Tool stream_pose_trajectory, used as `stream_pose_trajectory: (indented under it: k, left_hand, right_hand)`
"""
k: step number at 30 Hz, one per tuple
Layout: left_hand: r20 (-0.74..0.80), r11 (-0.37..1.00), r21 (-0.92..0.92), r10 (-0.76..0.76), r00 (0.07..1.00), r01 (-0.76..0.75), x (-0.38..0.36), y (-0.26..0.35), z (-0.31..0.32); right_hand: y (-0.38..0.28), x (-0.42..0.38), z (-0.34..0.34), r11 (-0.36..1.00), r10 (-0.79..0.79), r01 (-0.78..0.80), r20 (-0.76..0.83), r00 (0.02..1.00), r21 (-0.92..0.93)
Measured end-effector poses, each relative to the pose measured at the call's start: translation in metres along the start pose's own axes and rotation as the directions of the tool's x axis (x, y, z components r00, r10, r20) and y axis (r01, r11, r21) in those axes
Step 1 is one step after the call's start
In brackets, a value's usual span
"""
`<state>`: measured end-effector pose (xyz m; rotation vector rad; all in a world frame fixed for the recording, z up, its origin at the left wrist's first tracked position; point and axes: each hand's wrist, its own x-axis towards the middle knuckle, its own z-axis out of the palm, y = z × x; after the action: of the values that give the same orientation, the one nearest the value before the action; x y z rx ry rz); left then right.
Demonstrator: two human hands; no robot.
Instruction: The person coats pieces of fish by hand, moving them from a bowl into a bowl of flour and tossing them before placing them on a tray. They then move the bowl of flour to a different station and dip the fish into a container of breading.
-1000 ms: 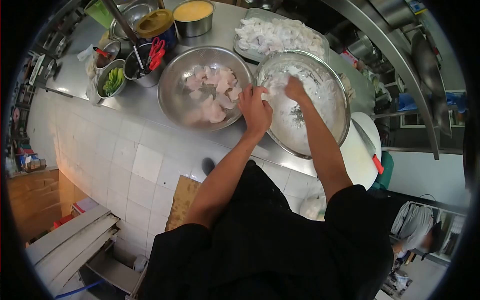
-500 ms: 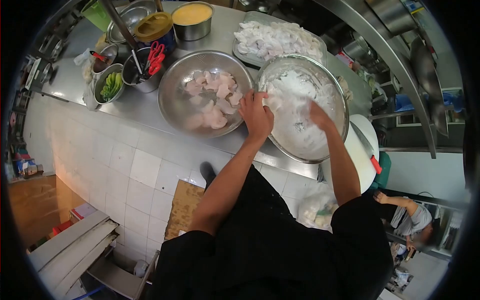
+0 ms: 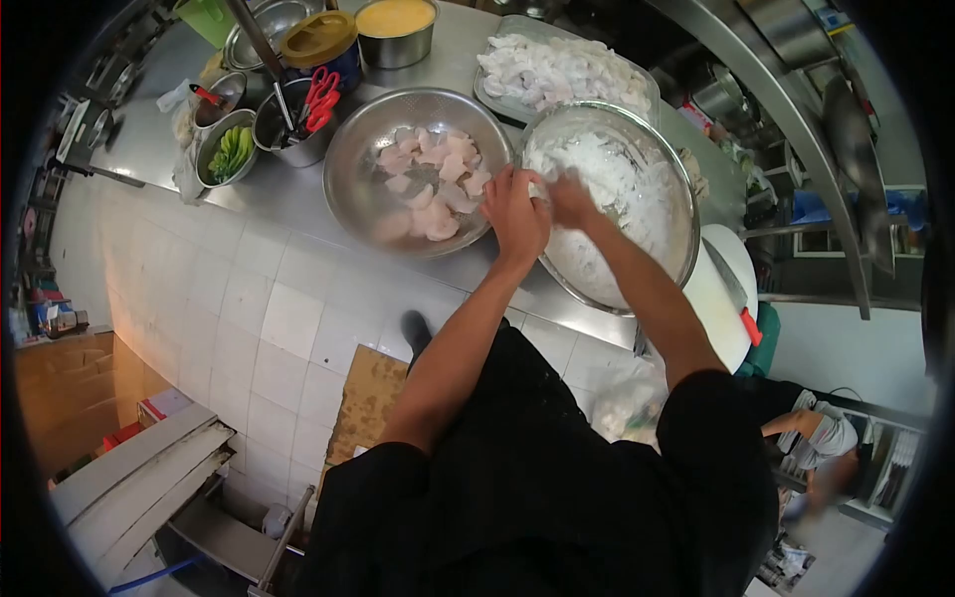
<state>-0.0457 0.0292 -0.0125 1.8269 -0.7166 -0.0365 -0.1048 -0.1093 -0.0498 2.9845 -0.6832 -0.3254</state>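
Pale pink raw meat pieces (image 3: 435, 216) lie in a perforated steel colander (image 3: 348, 169). To its right stands a wide steel bowl (image 3: 686, 214) of white flour (image 3: 607, 179). At the rims where the two vessels meet, my left hand (image 3: 517, 217) has its fingers curled round a white, floury piece (image 3: 538, 189), apparently of the same meat. Close beside it, over the left part of the flour, is my right hand (image 3: 574, 203). Motion blurs its fingers, so what they hold is hidden.
Behind the bowl sits a tray of flour-coated pieces (image 3: 562, 72). A knife (image 3: 731, 279) rests on a round white board (image 3: 711, 308) at right. Red scissors (image 3: 320, 98), a tub of yellow liquid (image 3: 396, 18) and green vegetables (image 3: 231, 152) stand at left. Another person (image 3: 821, 438) is at lower right.
My right hand has moved left across the flour, up to my left hand. The left hand stays near the rims, its fingers more curled. The view has shifted slightly.
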Motion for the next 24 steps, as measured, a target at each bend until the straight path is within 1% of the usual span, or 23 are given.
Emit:
stream_pose_trajectory:
  k: [1,2,3,5,6,7,9,10,11,13,15,16,17,18,19,20,21,22,23,24]
  left_hand:
    - [0.004,1.000,0.000,0.001,1.000,-0.001,-0.003,-0.002,-0.001]
    - [0.038,1.000,0.014,-0.006,0.999,0.006,-0.001,-0.003,0.000]
    - [0.071,0.999,0.030,-0.015,0.997,0.013,0.001,-0.003,0.001]
    - [0.074,0.999,0.033,-0.019,0.997,0.017,-0.001,-0.003,0.001]
    - [0.072,0.999,0.037,-0.019,0.997,0.017,0.001,-0.003,0.002]
    - [0.073,0.999,0.036,-0.018,0.997,0.016,0.001,-0.003,0.002]
    - [0.041,0.999,0.036,0.016,0.999,-0.017,0.002,-0.003,0.002]
    - [0.045,0.999,0.034,0.020,0.999,-0.022,0.002,-0.003,0.002]
    - [0.070,1.000,0.030,0.001,0.998,-0.003,0.002,-0.003,0.001]
    - [0.084,1.000,0.021,-0.017,0.996,0.015,0.005,-0.001,0.001]
    - [0.021,1.000,0.018,0.005,1.000,-0.006,0.003,-0.001,0.001]
    - [0.016,1.000,0.019,0.002,1.000,-0.002,-0.002,-0.001,-0.001]
    - [0.028,1.000,0.016,0.005,1.000,-0.006,-0.003,-0.001,-0.001]
    - [0.029,1.000,0.014,0.012,1.000,-0.012,0.003,-0.001,0.000]
    - [0.025,1.000,0.021,0.010,1.000,-0.010,0.004,0.000,-0.001]
    - [-0.003,0.999,0.043,0.026,1.000,-0.026,0.001,0.000,0.000]
    - [-0.035,0.997,0.061,0.049,0.998,-0.047,0.002,0.001,0.001]
    - [-0.028,0.997,0.060,0.050,0.998,-0.048,0.002,0.000,0.002]
    - [0.015,0.999,0.046,0.029,0.999,-0.029,0.002,-0.001,0.002]
    - [0.055,0.999,0.032,0.009,0.998,-0.011,0.002,-0.002,0.002]
  right_hand:
    - [0.028,0.015,0.007,0.998,-0.066,0.063,0.102,0.993,0.026]
    - [0.049,0.023,0.013,0.981,-0.003,0.011,-0.047,0.999,0.192]
    - [0.067,0.028,0.015,0.933,0.082,-0.012,-0.180,0.980,0.360]
    - [0.094,0.033,-0.004,0.921,0.068,0.041,-0.262,0.963,0.388]
    - [0.093,0.027,-0.033,0.894,0.084,-0.019,-0.126,0.988,0.447]
    - [0.095,0.026,-0.049,0.894,0.086,-0.021,-0.126,0.988,0.447]
    - [0.106,0.024,-0.068,0.838,0.144,-0.171,0.092,0.985,0.519]
    - [0.106,0.018,-0.074,0.821,0.165,-0.188,0.090,0.982,0.539]
    - [0.105,0.011,-0.071,0.820,0.171,-0.191,0.089,0.981,0.540]
    - [0.103,0.000,-0.051,0.932,0.053,-0.158,0.308,0.950,0.327]
    - [0.079,-0.007,0.020,0.936,0.231,-0.289,0.269,0.935,0.199]
    - [0.077,-0.016,0.032,0.938,0.226,-0.284,0.269,0.936,0.198]
    - [0.079,-0.021,0.038,0.905,0.223,-0.243,0.098,0.970,0.350]
    - [0.084,-0.013,0.034,0.859,0.230,-0.161,-0.084,0.970,0.486]
    - [0.088,-0.008,0.025,0.858,0.223,-0.155,-0.084,0.971,0.489]
    - [0.096,-0.003,0.016,0.706,0.218,-0.148,-0.013,0.976,0.692]
    - [0.103,0.004,0.001,0.511,0.197,-0.143,0.046,0.979,0.847]
    - [0.104,0.010,-0.003,0.484,0.234,-0.136,0.022,0.972,0.864]
    - [0.095,0.015,0.004,0.483,0.240,-0.142,0.025,0.971,0.864]
    - [0.085,0.026,0.022,0.754,0.187,-0.174,0.047,0.981,0.634]
